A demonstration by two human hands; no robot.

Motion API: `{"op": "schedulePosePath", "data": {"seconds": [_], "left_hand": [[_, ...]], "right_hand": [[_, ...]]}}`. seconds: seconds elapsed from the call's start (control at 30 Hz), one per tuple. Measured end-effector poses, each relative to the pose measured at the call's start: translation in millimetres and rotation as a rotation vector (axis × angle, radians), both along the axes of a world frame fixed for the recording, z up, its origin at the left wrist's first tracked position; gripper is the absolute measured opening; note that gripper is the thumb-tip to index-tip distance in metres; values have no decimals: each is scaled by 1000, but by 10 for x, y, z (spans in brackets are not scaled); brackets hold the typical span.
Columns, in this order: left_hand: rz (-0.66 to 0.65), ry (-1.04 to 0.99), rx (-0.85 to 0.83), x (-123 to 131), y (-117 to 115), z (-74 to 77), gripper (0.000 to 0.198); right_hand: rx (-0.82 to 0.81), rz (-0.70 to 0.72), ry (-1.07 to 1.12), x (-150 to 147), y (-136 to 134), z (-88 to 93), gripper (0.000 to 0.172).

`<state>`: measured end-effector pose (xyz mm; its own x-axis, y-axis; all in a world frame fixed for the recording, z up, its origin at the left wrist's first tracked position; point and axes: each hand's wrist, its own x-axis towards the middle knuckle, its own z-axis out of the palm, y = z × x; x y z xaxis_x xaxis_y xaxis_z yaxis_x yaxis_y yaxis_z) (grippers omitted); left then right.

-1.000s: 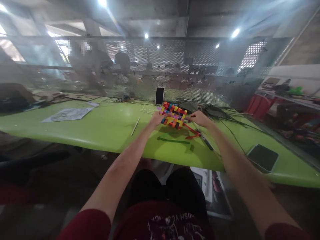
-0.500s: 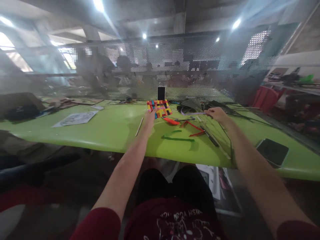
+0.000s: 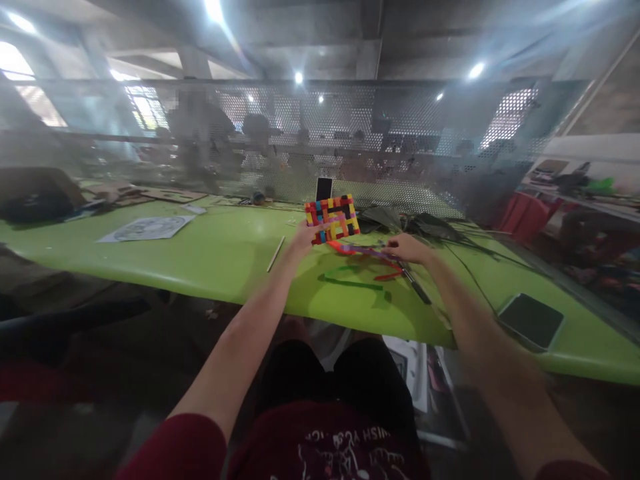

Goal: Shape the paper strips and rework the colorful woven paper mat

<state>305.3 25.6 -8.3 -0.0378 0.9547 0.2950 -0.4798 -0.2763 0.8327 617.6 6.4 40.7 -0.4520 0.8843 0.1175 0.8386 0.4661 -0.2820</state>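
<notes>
My left hand (image 3: 306,239) is closed on the near left edge of a woven panel (image 3: 345,230) of red, yellow, blue, black and orange strips, held tilted above the green table. A purple strip (image 3: 367,251) stretches out leftward from my right hand (image 3: 404,248), pinched between the fingertips. Its left end passes near the panel; whether it joins the weave I cannot tell. Just below lie a red strip (image 3: 389,277) and a green strip (image 3: 353,283). A dark pen-like tool (image 3: 417,287) lies slantwise beneath my right hand.
A phone (image 3: 324,187) stands upright behind the panel. Dark strips (image 3: 435,227) spread over the back right, and a dark tablet-like slab (image 3: 531,321) lies at the right edge. Toward the left are a thin stick (image 3: 275,254) and a printed sheet (image 3: 147,228). A mesh screen (image 3: 280,153) borders the table's back.
My right hand has come left and nearer with the purple strip, toward the panel. My left hand has turned the panel and raised its right side.
</notes>
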Motion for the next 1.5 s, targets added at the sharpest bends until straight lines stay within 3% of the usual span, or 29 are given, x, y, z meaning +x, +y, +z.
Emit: {"op": "schedulePosePath", "data": {"seconds": [0.13,0.3,0.5,0.63,0.87,1.13,1.33,1.5], "left_hand": [[-31,14,-5,11,-19,32,46],[-123,128,-36,68,-38,-8,47],[-84,174,-20,124,-64,-40,49],[-23,186,-6,152,-48,-24,51],[-28,197,16,171,-62,3,47],[-62,187,-4,170,-110,39,43],[-60,187,-17,172,-118,66,38],[-63,200,7,159,-70,17,43]], "right_hand": [[105,-70,145,-98,-63,64,21],[-81,-34,510,-393,-63,166,38],[36,-56,508,-765,48,109,47],[-58,-45,668,-704,38,16,52],[-207,65,730,-564,32,25,33],[-277,141,805,-540,-8,15,32],[-332,223,784,-458,-15,56,40],[-345,166,723,-417,45,48,26]]}}
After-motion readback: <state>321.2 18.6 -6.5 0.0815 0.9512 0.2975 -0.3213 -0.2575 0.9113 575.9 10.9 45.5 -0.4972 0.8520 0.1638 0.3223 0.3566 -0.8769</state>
